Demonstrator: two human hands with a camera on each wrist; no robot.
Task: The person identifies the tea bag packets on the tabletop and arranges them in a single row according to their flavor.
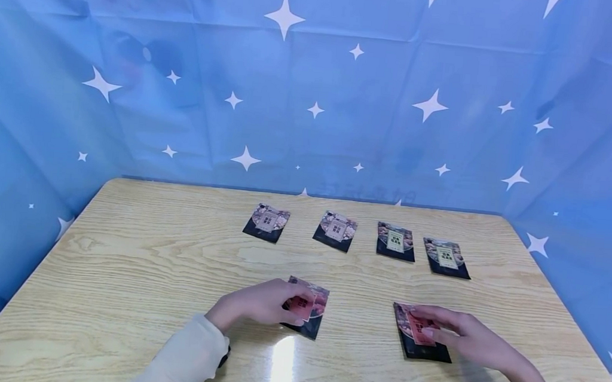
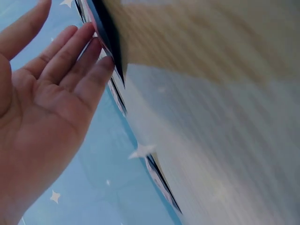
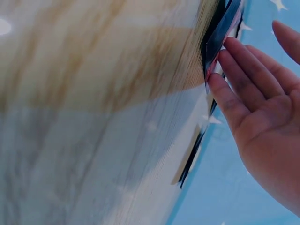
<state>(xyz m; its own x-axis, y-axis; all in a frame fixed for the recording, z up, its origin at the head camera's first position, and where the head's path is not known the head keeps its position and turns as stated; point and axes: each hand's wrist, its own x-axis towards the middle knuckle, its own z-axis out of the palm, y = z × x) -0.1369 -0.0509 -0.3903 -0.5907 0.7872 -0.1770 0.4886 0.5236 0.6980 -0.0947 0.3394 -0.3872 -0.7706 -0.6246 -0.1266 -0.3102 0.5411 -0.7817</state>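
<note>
From my station I see the left grip with fingers nearly straight and thumb spread away, fingertips touching the left red packet. My right grip is likewise spread, touching the right red packet. Both packets are dark along the bottom, with a red label over a food picture, toward the near side of the tabletop. Beyond I count two mauve-labelled packets and two green-labelled packets, six altogether.
</note>
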